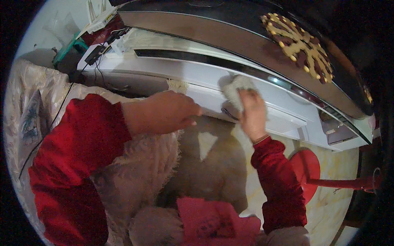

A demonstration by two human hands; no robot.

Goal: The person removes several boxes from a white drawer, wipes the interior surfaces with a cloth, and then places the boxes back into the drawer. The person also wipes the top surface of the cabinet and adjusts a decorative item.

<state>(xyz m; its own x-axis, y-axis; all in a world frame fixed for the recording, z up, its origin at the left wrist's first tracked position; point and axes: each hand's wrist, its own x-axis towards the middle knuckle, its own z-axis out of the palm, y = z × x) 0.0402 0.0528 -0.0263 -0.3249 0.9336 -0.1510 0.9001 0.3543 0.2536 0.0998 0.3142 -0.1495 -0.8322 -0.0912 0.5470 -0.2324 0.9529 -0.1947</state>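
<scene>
My right hand (253,113) holds a pale, fluffy cloth (238,92) against the white cabinet's front edge (209,75), below a glossy black strip; hand and cloth are blurred. A dark rounded thing, perhaps a handle, shows just under the cloth (229,112). My left hand (167,112) hangs in front of the cabinet with its fingers loosely bent, near a cream fringed fabric (178,85) at the drawer edge. Nothing shows in it, though its palm is hidden. Both arms wear red sleeves.
Above the cabinet stands a wide dark panel (200,27) with a brown and yellow ornament (300,46). A white router (101,20) and black power adapter (94,54) sit at the left. A black cord crosses the patterned cover (46,80). A red round base (304,172) stands at right.
</scene>
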